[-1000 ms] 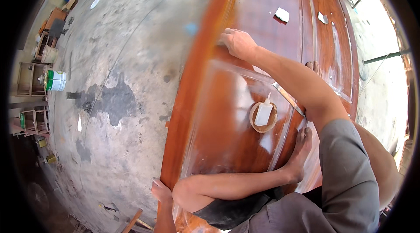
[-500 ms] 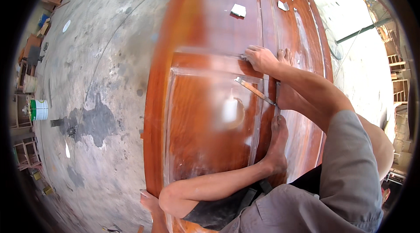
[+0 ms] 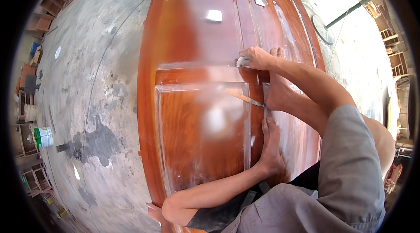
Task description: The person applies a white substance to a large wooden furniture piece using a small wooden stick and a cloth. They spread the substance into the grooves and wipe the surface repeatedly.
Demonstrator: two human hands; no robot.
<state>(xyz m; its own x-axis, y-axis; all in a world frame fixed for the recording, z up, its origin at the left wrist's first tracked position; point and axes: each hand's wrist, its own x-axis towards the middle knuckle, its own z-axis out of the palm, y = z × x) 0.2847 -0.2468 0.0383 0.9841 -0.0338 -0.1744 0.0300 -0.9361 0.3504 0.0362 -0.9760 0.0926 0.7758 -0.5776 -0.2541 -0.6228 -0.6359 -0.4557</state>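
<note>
My right hand (image 3: pixel 258 58) presses a small, pale folded piece of sandpaper (image 3: pixel 242 61) onto the brown wooden door (image 3: pixel 150 114). It works by the crosspiece between two panels, its fingers bent over the sheet. At the lower left my left hand (image 3: pixel 154 212) shows only in part beside my knee, resting on the door's edge with nothing visible in it. A scraper-like tool with a wooden handle (image 3: pixel 245 97) lies across the panel frame, close to my feet. Whitish dust streaks the panels and mouldings.
My bare feet (image 3: pixel 272 145) rest on the door. Two white folded pieces (image 3: pixel 214 15) (image 3: pixel 261 1) lie on its far part. On the stained concrete floor (image 3: pixel 105 101) at left stands a white and green bucket (image 3: pixel 43 137). A dark pole (image 3: pixel 350 12) rises from a round base at right.
The view has shifted, so the door appears farther left. Across the door my right hand has slid slightly right and away from me, and more of the sandpaper shows.
</note>
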